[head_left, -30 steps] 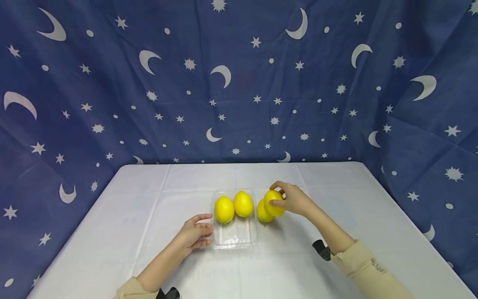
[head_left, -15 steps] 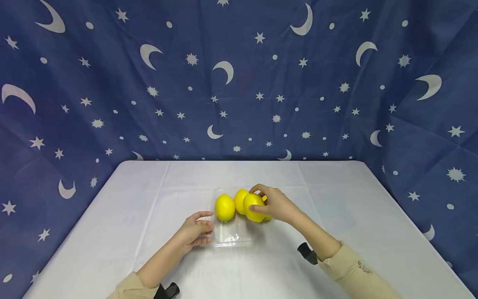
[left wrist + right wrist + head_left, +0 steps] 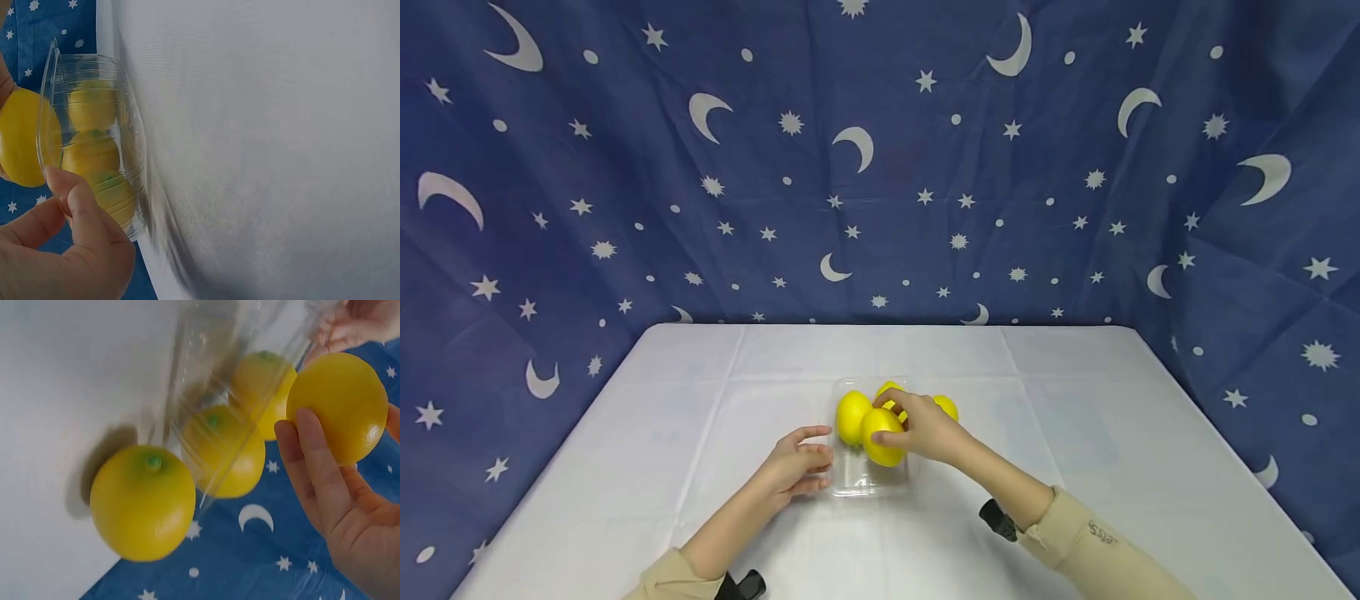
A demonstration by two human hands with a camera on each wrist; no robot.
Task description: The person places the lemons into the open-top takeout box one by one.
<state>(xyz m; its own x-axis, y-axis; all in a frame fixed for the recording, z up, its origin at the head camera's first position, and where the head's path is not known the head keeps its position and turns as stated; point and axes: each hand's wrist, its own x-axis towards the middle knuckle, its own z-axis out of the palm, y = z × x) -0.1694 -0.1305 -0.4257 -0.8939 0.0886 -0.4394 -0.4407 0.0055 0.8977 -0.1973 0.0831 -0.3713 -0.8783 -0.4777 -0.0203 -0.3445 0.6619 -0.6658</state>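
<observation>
A clear plastic tray sits on the white table, with one lemon at its back left and another behind. My right hand grips a third lemon just over the tray's middle; the right wrist view shows that lemon held between thumb and fingers. A fourth lemon lies on the table right of the tray. My left hand rests on the table with fingertips touching the tray's left rim.
A blue cloth with moons and stars hangs behind and around the table. Black wrist straps show at both sleeves. The cloth-covered table spreads wide to the left and right of the tray.
My right hand has carried its lemon leftward from beside the tray to over the tray's middle. The lemon on the table and my left hand have stayed put.
</observation>
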